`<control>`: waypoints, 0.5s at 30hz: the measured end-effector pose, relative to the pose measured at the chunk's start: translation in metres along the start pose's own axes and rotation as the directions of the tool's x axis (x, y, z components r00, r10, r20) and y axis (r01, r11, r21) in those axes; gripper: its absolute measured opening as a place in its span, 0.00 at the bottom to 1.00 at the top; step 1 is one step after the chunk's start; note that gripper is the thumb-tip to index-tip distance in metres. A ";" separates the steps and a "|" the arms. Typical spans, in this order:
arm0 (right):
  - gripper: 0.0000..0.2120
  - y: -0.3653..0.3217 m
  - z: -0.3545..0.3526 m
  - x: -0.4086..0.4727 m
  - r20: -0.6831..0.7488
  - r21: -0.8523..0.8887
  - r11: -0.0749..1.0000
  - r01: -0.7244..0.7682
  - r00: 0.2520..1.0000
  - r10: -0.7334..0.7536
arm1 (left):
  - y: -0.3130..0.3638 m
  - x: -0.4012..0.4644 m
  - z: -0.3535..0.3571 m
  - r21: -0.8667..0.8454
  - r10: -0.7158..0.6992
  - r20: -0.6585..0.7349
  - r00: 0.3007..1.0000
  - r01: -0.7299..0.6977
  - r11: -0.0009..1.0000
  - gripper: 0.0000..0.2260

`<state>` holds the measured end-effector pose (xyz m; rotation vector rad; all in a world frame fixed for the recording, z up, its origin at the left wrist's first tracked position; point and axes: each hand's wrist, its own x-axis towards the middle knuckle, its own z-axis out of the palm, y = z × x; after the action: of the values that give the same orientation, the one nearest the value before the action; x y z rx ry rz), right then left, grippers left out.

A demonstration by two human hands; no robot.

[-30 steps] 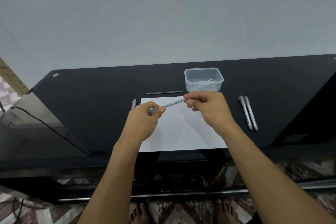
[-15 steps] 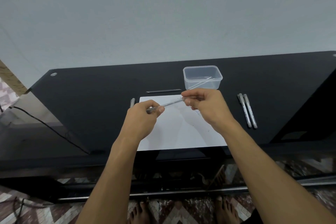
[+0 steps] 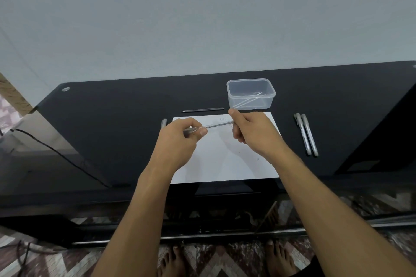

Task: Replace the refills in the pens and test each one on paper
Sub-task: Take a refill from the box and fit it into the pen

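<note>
Got the pen [image 3: 208,126] stretched between my two hands over the paper [image 3: 221,159], long axis running left to right, right end tilted a bit farther away. Left hand [image 3: 180,141] pinches one end, right hand [image 3: 252,135] pinches the other; both tips are hidden by fingers. Beyond on the tabletop [image 3: 117,123], a clear box [image 3: 251,94].

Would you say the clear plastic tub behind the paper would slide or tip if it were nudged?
The clear tub holds only a few thin refills, so it is probably very light. Being low and wide, it would likely slide on the glossy black table rather than tip.
</note>
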<state>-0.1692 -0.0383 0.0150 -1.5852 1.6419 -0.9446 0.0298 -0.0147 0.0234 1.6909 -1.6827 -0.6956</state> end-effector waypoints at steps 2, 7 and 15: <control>0.30 0.000 0.000 0.000 0.007 0.073 0.997 -0.032 0.999 0.032 | 0.001 0.000 0.000 0.000 0.014 -0.010 1.000 -0.014 1.000 0.06; 0.17 0.000 -0.003 0.001 0.053 0.211 0.977 -0.022 0.999 0.011 | 0.000 0.002 0.001 0.003 0.005 -0.025 1.000 -0.005 1.000 0.07; 0.26 -0.003 -0.002 -0.001 0.100 0.144 0.989 -0.036 0.995 0.022 | 0.002 0.003 0.002 0.019 0.009 -0.056 0.998 -0.008 1.000 0.07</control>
<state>-0.1688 -0.0369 0.0184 -1.4822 1.4901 -0.9341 0.0274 -0.0174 0.0241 1.6999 -1.6618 -0.6248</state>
